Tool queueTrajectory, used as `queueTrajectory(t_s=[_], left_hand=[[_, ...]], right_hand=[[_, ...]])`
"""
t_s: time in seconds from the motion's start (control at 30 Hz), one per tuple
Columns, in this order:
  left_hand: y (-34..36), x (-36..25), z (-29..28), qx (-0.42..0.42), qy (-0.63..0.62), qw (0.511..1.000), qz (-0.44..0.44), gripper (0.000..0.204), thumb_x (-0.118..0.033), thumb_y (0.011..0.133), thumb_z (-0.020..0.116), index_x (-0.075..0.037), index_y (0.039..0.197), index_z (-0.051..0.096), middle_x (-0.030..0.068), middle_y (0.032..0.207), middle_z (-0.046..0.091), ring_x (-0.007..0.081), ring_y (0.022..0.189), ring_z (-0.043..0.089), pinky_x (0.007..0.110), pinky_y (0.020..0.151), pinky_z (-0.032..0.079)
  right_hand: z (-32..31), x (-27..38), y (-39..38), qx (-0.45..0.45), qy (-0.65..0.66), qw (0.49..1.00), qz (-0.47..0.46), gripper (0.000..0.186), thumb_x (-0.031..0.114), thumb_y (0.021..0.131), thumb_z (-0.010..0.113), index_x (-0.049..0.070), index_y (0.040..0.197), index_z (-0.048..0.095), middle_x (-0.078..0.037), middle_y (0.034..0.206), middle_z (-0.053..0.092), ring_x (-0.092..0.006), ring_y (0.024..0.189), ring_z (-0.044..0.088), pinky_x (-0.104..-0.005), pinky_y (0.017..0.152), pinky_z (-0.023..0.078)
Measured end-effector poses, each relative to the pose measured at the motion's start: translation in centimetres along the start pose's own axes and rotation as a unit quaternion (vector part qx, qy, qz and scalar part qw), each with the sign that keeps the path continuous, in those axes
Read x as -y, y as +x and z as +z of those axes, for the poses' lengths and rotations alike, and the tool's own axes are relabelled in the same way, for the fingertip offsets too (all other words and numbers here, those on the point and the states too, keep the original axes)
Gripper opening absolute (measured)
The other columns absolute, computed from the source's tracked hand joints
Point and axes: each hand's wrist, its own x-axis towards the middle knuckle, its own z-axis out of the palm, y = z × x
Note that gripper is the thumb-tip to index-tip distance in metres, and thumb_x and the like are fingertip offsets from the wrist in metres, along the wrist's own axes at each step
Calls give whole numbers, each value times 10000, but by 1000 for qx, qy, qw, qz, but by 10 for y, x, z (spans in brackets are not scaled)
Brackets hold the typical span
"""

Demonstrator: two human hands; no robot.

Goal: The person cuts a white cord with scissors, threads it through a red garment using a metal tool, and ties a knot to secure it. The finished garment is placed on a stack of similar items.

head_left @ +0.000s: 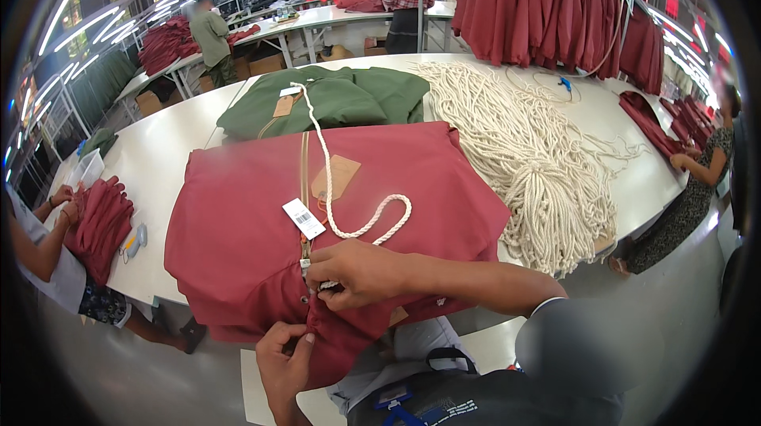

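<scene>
A maroon fabric piece (230, 212) lies on the worktable, with a zip, a white label (304, 218) and a brown tag (337, 176). A white rope (396, 212) loops over it. My right hand (345, 275) is closed beside the zip's lower end and a metal eyelet (304, 299), on something I cannot make out. Below it, my left hand (285, 351) pinches the gathered lower edge of the maroon fabric.
Folded green garments (365, 97) and a large heap of white cords (555, 204) share the table (174, 145). Co-workers handle maroon pieces at left (40, 244) and right (705, 172). Hung maroon garments (539, 6) and two more people (210, 42) (407, 6) stand behind.
</scene>
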Motion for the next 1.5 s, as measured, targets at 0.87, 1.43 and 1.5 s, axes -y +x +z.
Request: queueTrajectory(t_s=[0.87,1.43,1.5], left_hand=[[-14,-4,-35,1,-42,999,28,93,66,813,726,48,903,709,65,742,628,119,647,555,252,604,429],[6,-6,-25,-11,-75,997,-14,98,24,854,725,42,949,738,103,756,707,121,704,652,257,663,501],[6,-5,-27,-7,-67,998,-4,91,28,855,718,46,942,736,105,754,708,118,702,654,257,658,501]], right_hand=[[15,17,1,-48,-34,993,-105,159,177,824,724,75,789,608,-57,759,566,-264,778,599,-396,752,457],[-5,19,4,-9,124,992,-14,94,-7,866,683,19,950,649,-101,856,621,-249,722,625,-363,630,477],[0,20,6,-17,125,992,-18,116,28,873,714,17,965,645,-95,863,615,-238,728,634,-358,632,485]])
